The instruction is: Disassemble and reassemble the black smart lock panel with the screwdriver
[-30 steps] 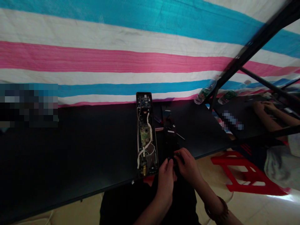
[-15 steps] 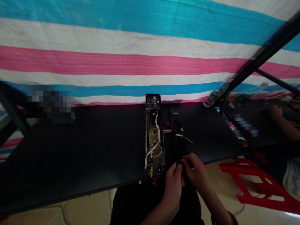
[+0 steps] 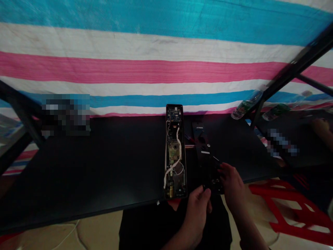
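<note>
Black panel: right of centre, slanting toward the lower right.
Left hand: lower centre, at the panel's near end; too dark to tell its grasp.
Right hand: lower right, gripping the panel's right edge.
Open casing: centre.

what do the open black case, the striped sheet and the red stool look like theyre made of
Open black case: plastic or coated metal; its dark rim looks smooth, but the dim light leaves this open.
Striped sheet: probably thin plastic, dull to slightly shiny, judging by its fine creases.
Red stool: likely moulded plastic, from its even colour and cut-out openings.
</note>
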